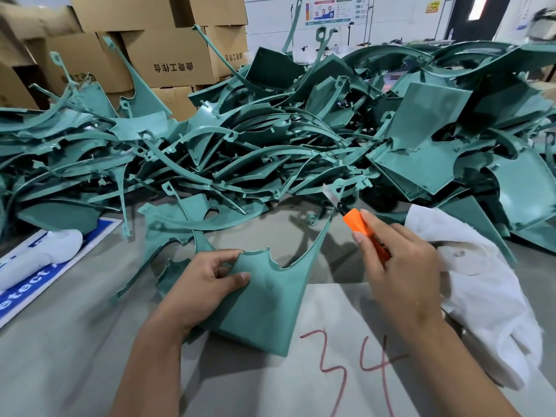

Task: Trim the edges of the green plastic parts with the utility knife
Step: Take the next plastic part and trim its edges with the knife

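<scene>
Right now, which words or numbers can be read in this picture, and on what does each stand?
"34": red handwriting on the grey sheet.
"etect": blue sign, partly cut off.
Black Chinese characters, upside down: cardboard box.
Wall posters: too small to read.

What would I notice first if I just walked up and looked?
A huge tangled pile of green plastic parts heaped across the table behind the hands. In front, the left hand holds one green part, while the right hand grips a bright orange utility knife. Red "34" is scrawled nearest you.
</scene>
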Demonstrator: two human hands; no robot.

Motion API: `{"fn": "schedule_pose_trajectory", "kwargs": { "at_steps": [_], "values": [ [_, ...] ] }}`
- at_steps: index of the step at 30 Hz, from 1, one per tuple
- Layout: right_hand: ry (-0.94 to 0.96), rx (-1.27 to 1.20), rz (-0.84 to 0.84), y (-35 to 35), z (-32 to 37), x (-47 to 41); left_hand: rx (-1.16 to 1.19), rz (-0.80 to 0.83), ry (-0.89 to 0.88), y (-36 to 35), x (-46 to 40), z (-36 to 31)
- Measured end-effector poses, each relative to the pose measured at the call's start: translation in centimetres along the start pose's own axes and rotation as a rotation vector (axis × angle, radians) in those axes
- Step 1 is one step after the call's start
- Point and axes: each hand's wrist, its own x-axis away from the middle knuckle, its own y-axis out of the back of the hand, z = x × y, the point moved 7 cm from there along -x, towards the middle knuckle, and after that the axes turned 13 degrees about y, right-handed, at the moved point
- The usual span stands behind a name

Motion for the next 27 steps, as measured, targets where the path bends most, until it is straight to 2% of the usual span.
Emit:
{"fn": "schedule_pose_trajectory", "kwargs": {
  "at_steps": [3, 5, 8, 10, 14, 20, 24, 27],
  "values": [
    [0.034, -0.093, 0.149, -1.4, 0.9, 0.4, 0.005, -0.108, -0.057, 0.7, -0.2, -0.3],
    [0.031, -0.217, 0.188, -2.3, 2.0, 0.8, -0.021, -0.222, -0.092, 1.3, -0.4, -0.5],
    [-0.065, -0.515, 0.225, -3.8, 4.0, 1.5, -0.039, -0.344, -0.165, 1.0, -0.4, -1.2],
    [-0.107, -0.611, 0.254, -4.4, 5.1, 2.0, -0.067, -0.381, -0.259, 0.1, -0.2, -1.9],
    [-0.181, -0.546, 0.264, -4.7, 5.1, 2.4, -0.1, -0.42, -0.347, -1.7, -0.2, -2.5],
    [-0.099, -0.293, 0.215, -3.7, 4.5, 1.6, -0.08, -0.427, -0.347, -2.0, -0.3, -2.4],
    [-0.129, -0.276, 0.271, -4.2, 4.4, 1.7, -0.071, -0.42, -0.33, -2.0, -0.3, -2.3],
    [-0.185, -0.377, 0.286, -4.5, 4.1, 1.9, -0.064, -0.418, -0.315, -2.1, -0.3, -2.3]
  ]
}}
